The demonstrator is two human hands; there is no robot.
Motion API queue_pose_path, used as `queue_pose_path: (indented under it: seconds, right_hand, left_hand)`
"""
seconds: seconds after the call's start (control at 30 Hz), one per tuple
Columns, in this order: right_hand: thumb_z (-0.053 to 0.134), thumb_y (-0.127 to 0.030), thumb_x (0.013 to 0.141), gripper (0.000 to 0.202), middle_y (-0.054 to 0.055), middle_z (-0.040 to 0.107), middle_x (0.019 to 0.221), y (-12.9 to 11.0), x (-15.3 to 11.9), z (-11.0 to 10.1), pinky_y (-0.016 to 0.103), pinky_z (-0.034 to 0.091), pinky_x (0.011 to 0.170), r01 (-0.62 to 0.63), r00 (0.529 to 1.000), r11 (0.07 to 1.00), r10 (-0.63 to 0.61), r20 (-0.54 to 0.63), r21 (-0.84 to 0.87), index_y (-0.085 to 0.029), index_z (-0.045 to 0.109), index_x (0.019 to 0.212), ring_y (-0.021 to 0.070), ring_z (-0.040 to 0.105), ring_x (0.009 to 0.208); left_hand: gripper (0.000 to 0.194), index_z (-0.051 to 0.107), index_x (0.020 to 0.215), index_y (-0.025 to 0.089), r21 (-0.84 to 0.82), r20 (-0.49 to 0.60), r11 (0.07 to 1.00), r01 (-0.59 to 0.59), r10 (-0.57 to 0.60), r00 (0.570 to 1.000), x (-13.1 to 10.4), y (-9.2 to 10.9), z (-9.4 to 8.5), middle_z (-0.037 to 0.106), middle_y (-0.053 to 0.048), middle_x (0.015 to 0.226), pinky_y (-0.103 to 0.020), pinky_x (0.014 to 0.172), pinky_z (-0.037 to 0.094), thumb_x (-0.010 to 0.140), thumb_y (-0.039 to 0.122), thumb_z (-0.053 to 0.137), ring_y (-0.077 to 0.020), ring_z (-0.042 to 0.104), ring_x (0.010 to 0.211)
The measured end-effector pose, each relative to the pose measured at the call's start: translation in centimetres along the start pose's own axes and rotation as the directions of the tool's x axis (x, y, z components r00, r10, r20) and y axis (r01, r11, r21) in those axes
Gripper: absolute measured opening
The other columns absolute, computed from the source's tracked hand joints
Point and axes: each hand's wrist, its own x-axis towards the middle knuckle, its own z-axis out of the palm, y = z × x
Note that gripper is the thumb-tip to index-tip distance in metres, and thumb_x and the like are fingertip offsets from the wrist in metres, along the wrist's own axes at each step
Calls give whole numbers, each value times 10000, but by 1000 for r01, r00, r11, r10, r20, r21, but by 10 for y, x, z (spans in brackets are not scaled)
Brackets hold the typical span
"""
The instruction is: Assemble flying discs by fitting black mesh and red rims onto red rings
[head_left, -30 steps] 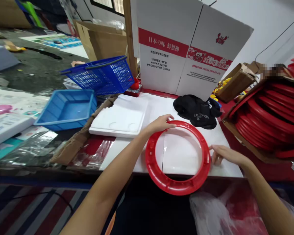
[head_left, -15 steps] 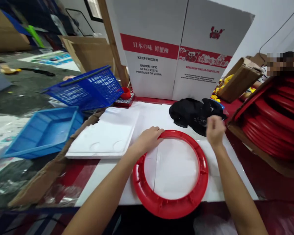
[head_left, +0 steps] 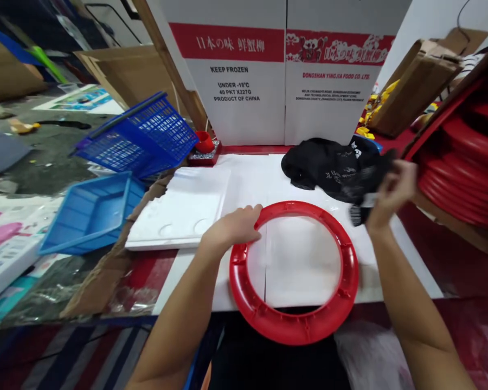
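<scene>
A red plastic ring (head_left: 295, 327) lies at the front of the white work surface, its near edge reaching past the table edge. My left hand (head_left: 239, 225) grips the ring's upper left rim, fingers wrapped over it. Off to the right, my right hand (head_left: 394, 189) is closed on a piece of black fabric, which is blurred by motion and hangs to the left of the fingers. Behind the ring rests a heap of black fabric (head_left: 319, 165) with small pale print. The held piece overlaps the heap's right side in view.
Printed white cartons (head_left: 244, 81) stand upright at the back. A white foam board (head_left: 179, 211), a light blue tray (head_left: 101, 216) and a blue basket (head_left: 146, 135) are on the left. Stacked red rings (head_left: 459, 179) fill a carton at the right.
My right hand has moved right from the black heap, and black fabric now shows in it. My left hand still grips the ring. The camera view has shifted.
</scene>
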Motion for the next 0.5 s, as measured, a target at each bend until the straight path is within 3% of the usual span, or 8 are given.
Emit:
queue_pose_path:
  seconds: [0.07, 0.13, 0.23, 0.3, 0.37, 0.4, 0.43, 0.5]
  right_hand:
    - [501, -460, 1107, 312, 9, 691, 757, -13, -7, 1, 316, 533, 691, 18, 962, 994, -47, 269, 109, -231, 674, 986, 164, 642, 678]
    - [578, -419, 1085, 226, -18, 665, 694, -28, -16, 3, 299, 508, 635, 7, 916, 967, -108, 386, 254, -242, 674, 982, 146, 611, 612]
    - [641, -336, 1045, 105, 17, 692, 851, -44, -24, 3, 336, 534, 708, 116, 971, 924, -182, 153, 364, -257, 692, 1000, 176, 649, 747]
    - [685, -286, 999, 52, 48, 717, 1035, -47, -27, 7, 395, 565, 853, 175, 970, 899, -227, 86, 401, -261, 671, 956, 218, 685, 941]
    - [690, -272, 980, 78, 43, 724, 1054, -45, -31, 15, 406, 574, 872, 104, 968, 887, -194, 158, 450, -265, 623, 942, 223, 691, 967]
    - [684, -277, 979, 96, 23, 714, 966, -44, -35, 21, 373, 569, 801, 48, 968, 891, -153, 200, 451, -266, 598, 938, 204, 681, 874]
    - [676, -285, 979, 112, -7, 676, 847, -43, -39, 26, 331, 539, 709, 0, 967, 905, -109, 231, 426, -267, 576, 934, 177, 639, 751]
    - [659, -305, 986, 109, -52, 568, 696, -45, -48, 37, 285, 443, 600, -32, 964, 952, -51, 261, 305, -265, 565, 948, 138, 523, 595]
  left_hand:
    - [491, 603, 1408, 181, 1, -118, 995, -95, 95, 988, 9, 5, 5, 701, -182, 1294, -484, 931, 572, 922, 249, 623, -350, 710, 1103]
    - [466, 596, 1439, 198, -14, -314, 967, -254, 237, 919, 26, 11, 11, 665, -178, 1436, -521, 1080, 522, 975, 185, 557, -341, 666, 1272]
    - [370, 640, 1388, 205, -157, -546, 864, -478, 328, 771, 43, 13, 12, 616, -164, 1543, -560, 1232, 411, 1024, 248, 590, -321, 563, 1443]
    - [314, 681, 1283, 194, -381, -634, 720, -580, 253, 731, 39, 13, 7, 693, -163, 1410, -520, 1198, 462, 1064, 400, 593, -293, 628, 1352]
    - [468, 678, 1244, 196, -659, -554, 459, -596, 240, 797, 27, 18, 2, 747, -150, 1235, -459, 1059, 570, 1095, 595, 485, -259, 721, 1145]
    - [566, 664, 1276, 205, -773, -451, 334, -540, 310, 837, 20, 22, 0, 753, -147, 1198, -436, 978, 605, 1081, 686, 440, -251, 743, 1056]
    - [645, 646, 1330, 218, -852, -336, 254, -458, 407, 849, 13, 27, 0, 752, -150, 1204, -420, 919, 623, 1050, 759, 434, -253, 753, 1014]
    - [754, 606, 1441, 249, -916, -175, 215, -338, 544, 821, 4, 39, 4, 737, -162, 1284, -423, 906, 630, 968, 832, 535, -286, 750, 1071]
